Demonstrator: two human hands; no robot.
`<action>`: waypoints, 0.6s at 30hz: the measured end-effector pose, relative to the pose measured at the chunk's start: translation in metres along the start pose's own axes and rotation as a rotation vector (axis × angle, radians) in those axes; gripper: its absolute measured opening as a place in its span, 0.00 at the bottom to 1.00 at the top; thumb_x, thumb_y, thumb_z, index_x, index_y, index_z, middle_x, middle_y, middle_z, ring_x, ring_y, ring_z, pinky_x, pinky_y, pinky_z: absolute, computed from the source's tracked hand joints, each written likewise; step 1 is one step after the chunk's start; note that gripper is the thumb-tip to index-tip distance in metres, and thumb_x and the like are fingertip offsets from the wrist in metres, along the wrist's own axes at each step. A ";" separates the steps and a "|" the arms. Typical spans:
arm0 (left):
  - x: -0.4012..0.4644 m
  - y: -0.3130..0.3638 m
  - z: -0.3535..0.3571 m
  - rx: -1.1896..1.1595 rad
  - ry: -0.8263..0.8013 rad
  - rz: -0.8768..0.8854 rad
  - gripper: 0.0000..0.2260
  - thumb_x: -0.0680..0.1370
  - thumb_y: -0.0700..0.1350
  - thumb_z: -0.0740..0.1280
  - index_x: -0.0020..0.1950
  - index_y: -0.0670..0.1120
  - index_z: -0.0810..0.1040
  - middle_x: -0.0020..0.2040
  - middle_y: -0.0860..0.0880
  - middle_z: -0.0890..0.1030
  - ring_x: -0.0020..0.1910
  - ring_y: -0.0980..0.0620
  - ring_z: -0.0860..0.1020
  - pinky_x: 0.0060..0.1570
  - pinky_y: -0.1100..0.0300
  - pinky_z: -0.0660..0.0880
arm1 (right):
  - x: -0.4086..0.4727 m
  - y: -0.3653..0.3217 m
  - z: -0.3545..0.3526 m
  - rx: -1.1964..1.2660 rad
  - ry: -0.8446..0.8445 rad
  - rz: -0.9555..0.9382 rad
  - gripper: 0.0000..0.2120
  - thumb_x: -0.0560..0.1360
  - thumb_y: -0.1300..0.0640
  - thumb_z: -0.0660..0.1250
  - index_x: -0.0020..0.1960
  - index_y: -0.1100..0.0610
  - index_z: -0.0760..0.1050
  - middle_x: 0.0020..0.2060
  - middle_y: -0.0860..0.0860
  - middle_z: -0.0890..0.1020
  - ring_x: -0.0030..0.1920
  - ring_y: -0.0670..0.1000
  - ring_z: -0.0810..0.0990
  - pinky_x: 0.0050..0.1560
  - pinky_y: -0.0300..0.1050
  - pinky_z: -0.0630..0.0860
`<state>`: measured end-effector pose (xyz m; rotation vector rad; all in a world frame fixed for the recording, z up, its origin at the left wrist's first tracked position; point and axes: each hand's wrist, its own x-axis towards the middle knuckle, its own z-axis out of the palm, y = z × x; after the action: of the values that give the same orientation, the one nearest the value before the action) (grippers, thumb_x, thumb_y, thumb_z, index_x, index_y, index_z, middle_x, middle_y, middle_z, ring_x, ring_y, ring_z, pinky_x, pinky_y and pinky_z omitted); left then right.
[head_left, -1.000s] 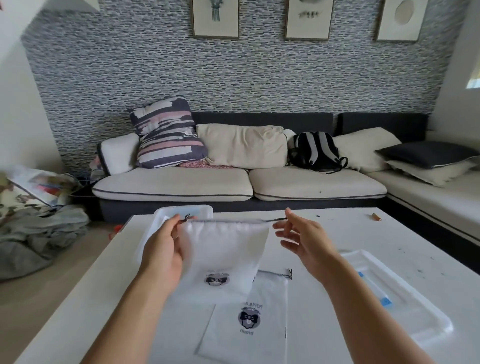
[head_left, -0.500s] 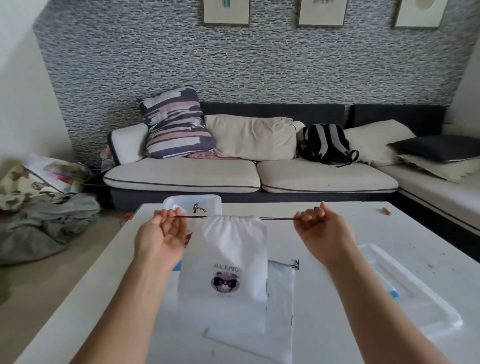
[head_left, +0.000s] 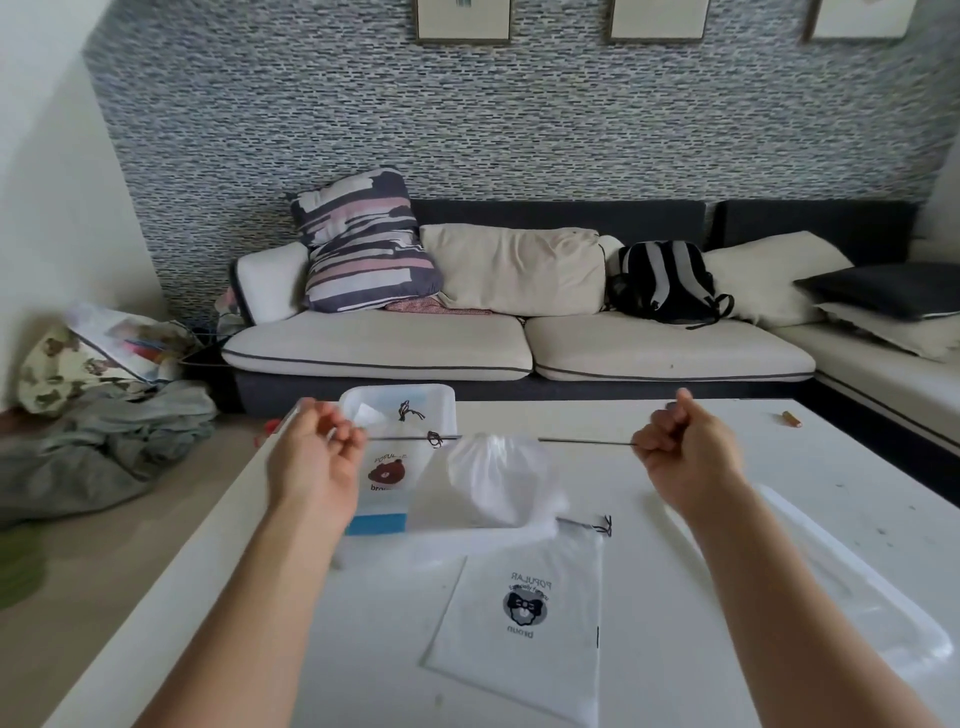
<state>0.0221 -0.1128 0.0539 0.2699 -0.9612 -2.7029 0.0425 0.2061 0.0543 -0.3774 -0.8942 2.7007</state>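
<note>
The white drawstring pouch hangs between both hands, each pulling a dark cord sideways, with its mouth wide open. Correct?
No. In the head view the white drawstring pouch has its mouth gathered shut, not wide open. The left hand and right hand each pull a dark cord sideways.

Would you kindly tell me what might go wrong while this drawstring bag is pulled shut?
The cord is taut between the left hand and right hand; pulling harder might snap it or slip it from a pinch. The white bag seems to hang from it, so it could drop onto the flat bag below.
</note>
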 end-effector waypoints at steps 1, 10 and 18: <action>0.004 0.007 -0.004 -0.034 0.037 0.009 0.16 0.85 0.45 0.59 0.37 0.46 0.71 0.31 0.51 0.73 0.28 0.56 0.69 0.30 0.65 0.74 | 0.000 -0.005 -0.001 0.053 0.009 -0.002 0.19 0.83 0.59 0.57 0.33 0.54 0.61 0.24 0.48 0.61 0.21 0.47 0.57 0.22 0.36 0.59; -0.033 -0.024 0.017 0.340 -0.267 -0.080 0.11 0.84 0.44 0.60 0.50 0.43 0.81 0.38 0.51 0.83 0.26 0.59 0.66 0.24 0.68 0.59 | -0.020 0.023 0.011 -0.498 -0.272 -0.007 0.18 0.81 0.50 0.64 0.35 0.56 0.73 0.30 0.52 0.73 0.27 0.47 0.58 0.26 0.38 0.57; -0.048 -0.040 0.014 0.667 -0.489 -0.012 0.11 0.84 0.43 0.60 0.57 0.45 0.82 0.44 0.47 0.84 0.27 0.53 0.59 0.23 0.66 0.57 | -0.030 0.032 0.013 -0.751 -0.360 -0.140 0.10 0.83 0.65 0.58 0.57 0.61 0.78 0.39 0.55 0.79 0.25 0.46 0.58 0.25 0.38 0.56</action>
<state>0.0567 -0.0597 0.0433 -0.2875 -1.9882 -2.4029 0.0606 0.1643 0.0490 0.0462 -1.9489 2.2408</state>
